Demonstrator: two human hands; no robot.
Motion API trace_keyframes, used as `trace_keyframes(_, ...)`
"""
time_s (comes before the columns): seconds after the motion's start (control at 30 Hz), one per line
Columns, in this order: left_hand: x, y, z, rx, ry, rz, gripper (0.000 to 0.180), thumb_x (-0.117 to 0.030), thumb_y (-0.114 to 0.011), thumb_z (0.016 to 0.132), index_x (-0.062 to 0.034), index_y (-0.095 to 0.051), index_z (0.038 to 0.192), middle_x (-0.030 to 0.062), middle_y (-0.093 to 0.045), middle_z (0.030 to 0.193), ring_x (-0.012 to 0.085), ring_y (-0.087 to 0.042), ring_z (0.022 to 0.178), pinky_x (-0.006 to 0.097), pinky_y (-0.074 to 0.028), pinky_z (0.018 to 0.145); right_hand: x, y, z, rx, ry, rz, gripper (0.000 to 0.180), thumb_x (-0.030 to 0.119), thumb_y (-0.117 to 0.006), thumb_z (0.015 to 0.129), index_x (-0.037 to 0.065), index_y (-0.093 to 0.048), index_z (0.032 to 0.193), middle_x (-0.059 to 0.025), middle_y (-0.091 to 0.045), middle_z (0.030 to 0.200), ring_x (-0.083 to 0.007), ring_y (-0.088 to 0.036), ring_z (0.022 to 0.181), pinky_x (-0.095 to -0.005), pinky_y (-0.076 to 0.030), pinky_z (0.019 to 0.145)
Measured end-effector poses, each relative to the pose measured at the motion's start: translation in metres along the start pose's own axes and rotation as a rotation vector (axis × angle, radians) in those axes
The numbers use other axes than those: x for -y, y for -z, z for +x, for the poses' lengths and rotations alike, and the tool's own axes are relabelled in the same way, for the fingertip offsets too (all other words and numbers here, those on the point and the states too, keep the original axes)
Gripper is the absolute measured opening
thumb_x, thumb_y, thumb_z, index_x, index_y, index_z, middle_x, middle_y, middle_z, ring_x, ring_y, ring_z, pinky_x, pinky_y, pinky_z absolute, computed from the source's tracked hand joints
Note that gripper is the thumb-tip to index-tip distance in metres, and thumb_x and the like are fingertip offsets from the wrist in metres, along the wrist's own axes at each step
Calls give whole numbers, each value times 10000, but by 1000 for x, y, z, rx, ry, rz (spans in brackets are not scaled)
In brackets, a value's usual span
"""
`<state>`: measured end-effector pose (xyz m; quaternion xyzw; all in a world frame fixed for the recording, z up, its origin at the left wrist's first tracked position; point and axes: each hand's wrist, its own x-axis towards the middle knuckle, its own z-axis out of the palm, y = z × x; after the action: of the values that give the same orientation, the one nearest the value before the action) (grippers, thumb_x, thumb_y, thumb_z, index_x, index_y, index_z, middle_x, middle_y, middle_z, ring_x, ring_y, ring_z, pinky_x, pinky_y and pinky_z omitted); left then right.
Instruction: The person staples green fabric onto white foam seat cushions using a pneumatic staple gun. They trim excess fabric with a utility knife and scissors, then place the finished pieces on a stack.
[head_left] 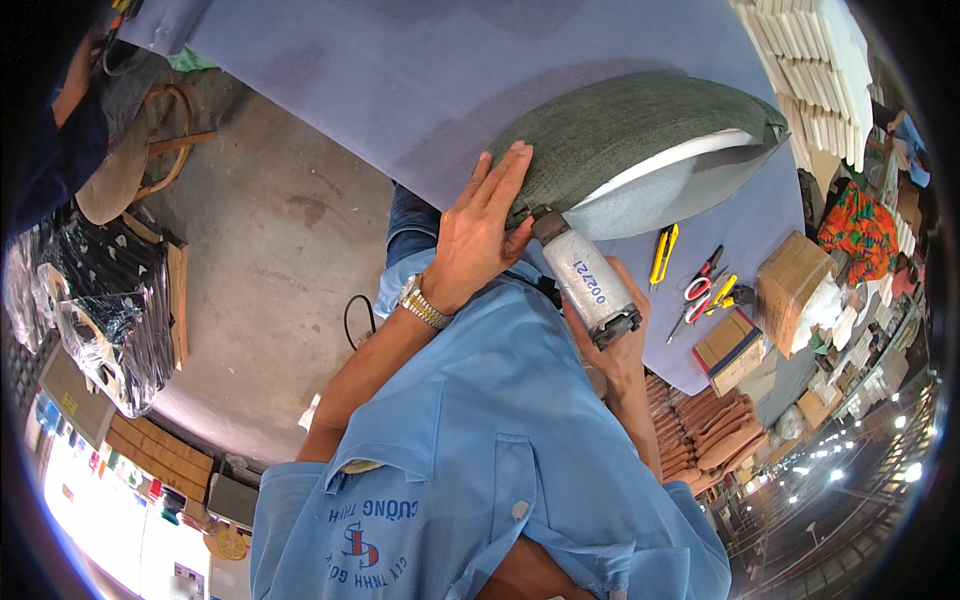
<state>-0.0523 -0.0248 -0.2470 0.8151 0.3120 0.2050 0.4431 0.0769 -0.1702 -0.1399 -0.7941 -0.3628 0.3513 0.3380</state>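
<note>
A dark green fabric-covered seat cushion (640,120) lies on the blue-grey table (450,60), its white-and-grey underside partly showing toward me. My left hand (470,245) holds the near left corner, long fingers stretched over the fabric and thumb at the edge. In my right hand (625,350) is a silver staple gun (585,275), its nose against or very close to that same corner, beside my left thumb. My right fingers are wrapped round the tool and partly hidden behind it. Whether the nose presses on the fabric cannot be made out.
Right of the cushion lie a yellow utility knife (663,254), scissors (697,288) and other small tools. A cardboard box (793,285) and a small wooden box (728,350) stand at the table's right edge. White padded pieces (815,70) are stacked beyond. Another person (60,150) is at far left.
</note>
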Motion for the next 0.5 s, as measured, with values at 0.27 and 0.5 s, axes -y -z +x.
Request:
trace_keyframes(0.27,-5,5,3,23,39,-87,870,-3,-740,769,-83,-403,1567,166,-485,1561,454,-460,1416,488,-483,1124,-1,-1,7,54,70,-8,353,41,-763,804,-46,-650,1127,-121,-684,981,-200,-666,847,-311,-516,774)
trace_keyframes(0.5,-5,9,1,43,-7,-91,908,48,-736,732,-91,-413,1569,180,-468,1573,370,-465,1436,507,-316,1248,-23,-6,-2,77,29,47,596,64,-777,619,17,-642,1198,-198,-697,1071,-422,-679,981,-405,-546,879)
